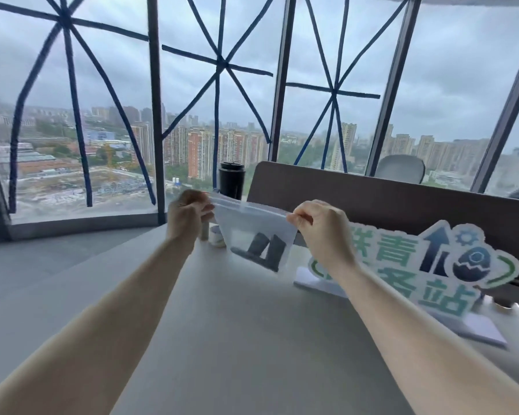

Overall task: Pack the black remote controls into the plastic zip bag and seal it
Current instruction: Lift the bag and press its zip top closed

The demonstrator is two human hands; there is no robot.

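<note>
I hold a clear plastic zip bag (252, 223) up in the air above the grey table (237, 324), stretched between both hands. My left hand (186, 212) pinches the bag's top left corner. My right hand (318, 223) pinches the top right corner at the zip strip. Inside the bag hang black remote controls (265, 251), resting against the bottom; they look like three dark bars, one lying flat and two leaning upright. The zip strip runs taut between my fingers; I cannot tell whether it is closed.
A black tumbler (232, 181) stands behind the bag near the window. A small white jar (217, 236) and a slim bottle sit under my left hand. A cut-out sign with green characters (426, 265) stands at the right on a white base. A brown partition (402, 205) runs behind it.
</note>
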